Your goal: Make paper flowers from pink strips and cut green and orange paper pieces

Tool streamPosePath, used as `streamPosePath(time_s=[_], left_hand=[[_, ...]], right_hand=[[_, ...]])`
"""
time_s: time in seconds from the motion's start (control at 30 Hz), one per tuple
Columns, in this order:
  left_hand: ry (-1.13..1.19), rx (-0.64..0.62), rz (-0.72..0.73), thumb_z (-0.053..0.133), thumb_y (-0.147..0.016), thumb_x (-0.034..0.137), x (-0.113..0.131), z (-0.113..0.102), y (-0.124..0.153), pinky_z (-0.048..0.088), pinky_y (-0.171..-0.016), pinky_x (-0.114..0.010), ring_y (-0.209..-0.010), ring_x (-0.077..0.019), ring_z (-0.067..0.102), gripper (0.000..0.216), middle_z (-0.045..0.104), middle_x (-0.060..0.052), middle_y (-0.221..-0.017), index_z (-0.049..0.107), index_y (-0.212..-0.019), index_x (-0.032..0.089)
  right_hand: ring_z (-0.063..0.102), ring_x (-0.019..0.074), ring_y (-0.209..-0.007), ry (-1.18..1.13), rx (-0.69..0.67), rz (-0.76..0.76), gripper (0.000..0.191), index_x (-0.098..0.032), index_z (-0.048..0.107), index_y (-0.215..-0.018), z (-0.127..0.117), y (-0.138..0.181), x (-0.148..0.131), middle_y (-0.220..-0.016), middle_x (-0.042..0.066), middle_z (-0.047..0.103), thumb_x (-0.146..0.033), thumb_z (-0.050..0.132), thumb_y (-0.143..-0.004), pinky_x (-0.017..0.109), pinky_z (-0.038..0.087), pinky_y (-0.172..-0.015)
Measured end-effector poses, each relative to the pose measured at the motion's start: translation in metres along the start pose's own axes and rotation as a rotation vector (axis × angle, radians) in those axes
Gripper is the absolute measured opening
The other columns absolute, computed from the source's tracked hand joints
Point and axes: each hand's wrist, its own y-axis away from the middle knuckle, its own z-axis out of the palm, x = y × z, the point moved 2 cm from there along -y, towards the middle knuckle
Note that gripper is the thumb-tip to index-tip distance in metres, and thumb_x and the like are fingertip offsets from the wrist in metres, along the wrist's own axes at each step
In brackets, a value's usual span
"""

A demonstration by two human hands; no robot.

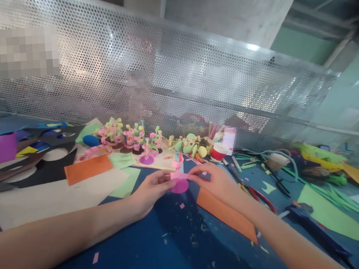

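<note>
- The blue table [163, 250] lies nearest, sprinkled with small paper scraps. Both bare forearms cross it and meet near its middle.
- The left hand [151, 191] is narrowed to a pinch, its fingertips closed on the left side of a small pink paper figure [178, 174].
- The right hand [216, 181] pinches the same figure from the other side. Gripping it from both sides probably keeps so light a piece steady.
- The figure stands on a magenta disc [180, 186] that rests low between the hands, just above the table. It seems to be kept there so the base stays level.
- An orange sheet [224, 213] lies flat under the right wrist, within easy reach.
- Red-handled scissors [260, 196] and a dark glue gun [308, 219] lie to the right, on the same side as the right hand.
- A row of curled paper figures [130, 138] stands well apart at the back, near the perforated screen [178, 69] and probably out of the way of the hands.
- A red-and-white cup [219, 151] stands upright just behind the right hand.
</note>
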Motion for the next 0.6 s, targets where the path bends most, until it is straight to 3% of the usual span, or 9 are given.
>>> streamPosePath(time_s=[0.1, 0.37, 0.6], left_hand=[[0.003, -0.050, -0.001, 0.071, -0.069, 0.024, 0.001, 0.002, 0.001, 0.043, -0.083, -0.027, -0.089, -0.0166, 0.061, 0.030, 0.068, -0.006, -0.097, 0.065, -0.097, 0.016], [0.014, -0.057, -0.009, 0.072, -0.070, 0.025, 0.001, 0.001, 0.002, 0.044, -0.080, -0.024, -0.080, -0.0141, 0.062, 0.019, 0.070, -0.004, -0.085, 0.070, -0.086, 0.015], [-0.013, -0.089, 0.013, 0.069, -0.071, 0.025, 0.004, 0.004, 0.003, 0.045, -0.081, -0.026, -0.082, -0.0168, 0.063, 0.015, 0.071, -0.003, -0.083, 0.072, -0.084, 0.018]], right_hand=[[0.060, 0.0192, -0.082, -0.040, 0.015, 0.063, 0.012, -0.025, 0.067, -0.085, -0.001, 0.010, -0.001, -0.086, 0.001, 0.068, -0.027, 0.056, -0.082, 0.031, 0.046, -0.072], [0.060, 0.0177, -0.075, 0.003, 0.045, 0.078, 0.009, -0.021, 0.062, -0.083, 0.003, 0.025, -0.017, -0.081, 0.002, 0.067, -0.025, 0.054, -0.082, 0.031, 0.046, -0.072], [0.055, 0.0242, -0.093, 0.074, 0.055, 0.035, 0.019, -0.024, 0.064, -0.094, 0.005, 0.019, -0.023, -0.092, 0.005, 0.065, -0.035, 0.057, -0.081, 0.038, 0.044, -0.081]])
